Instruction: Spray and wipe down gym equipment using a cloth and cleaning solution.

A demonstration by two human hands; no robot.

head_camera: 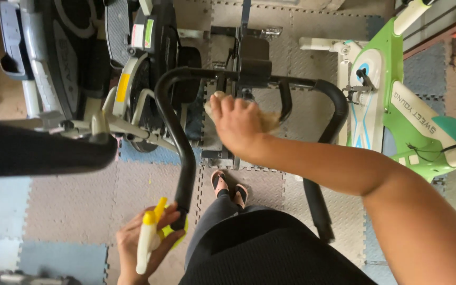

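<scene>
Cloth on the handlebar, spray bottle at the ready

Right hand (238, 124) presses a tan cloth (267, 120) onto the exercise bike's black handlebar (178, 132), mid-scene; left hand (146, 243), near left, grips a yellow spray bottle (148, 237) above the foam floor mats (69, 206).

floor (64, 206): covered with interlocking foam mats, blue, grey and tan | black exercise machine (186, 105) stood on mats at centre | green-and-white exercise bike (391, 100) stood at right | sandalled feet (229, 189) planted near centre
</scene>
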